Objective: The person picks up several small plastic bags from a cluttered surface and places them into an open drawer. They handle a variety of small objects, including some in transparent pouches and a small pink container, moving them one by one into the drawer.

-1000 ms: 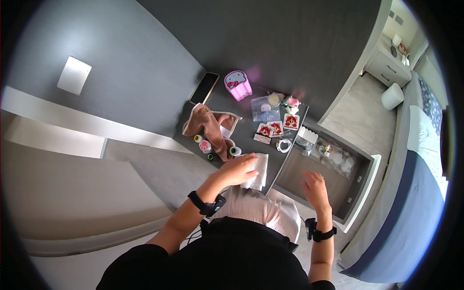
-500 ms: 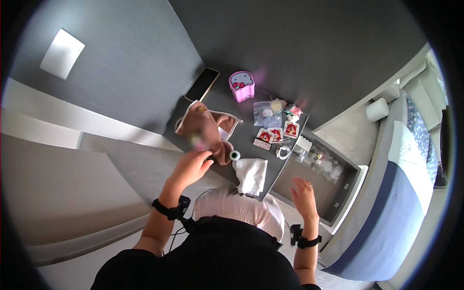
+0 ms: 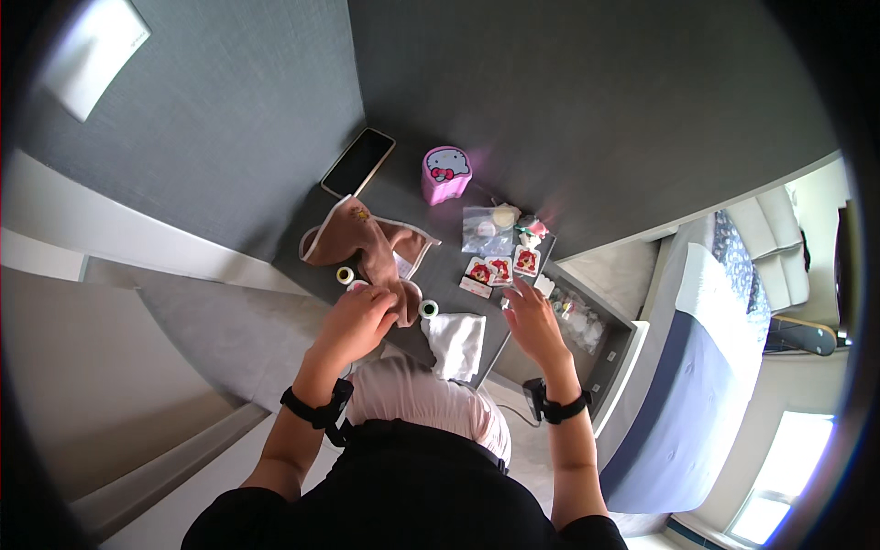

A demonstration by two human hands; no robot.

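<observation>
My left hand is at the near left edge of the dark tabletop, fingers bent at a small pink thing, mostly covered by them. Just beyond them stands a yellow thread spool. A brown cloth with pale edging lies crumpled beside this hand. To its right are a green thread spool and a folded white cloth. My right hand hovers at the table's right edge with fingers apart, largely covering a white coiled cable; whether it touches the cable I cannot tell.
A phone and a pink box stand toward the back wall. Red-and-white cards, a clear bag and a small figurine lie at the right. An open drawer juts out beside the bed.
My right hand has moved forward and left, from above the drawer to the cable. The blurred items at my left fingertips are lower, and the yellow spool now stands on the table.
</observation>
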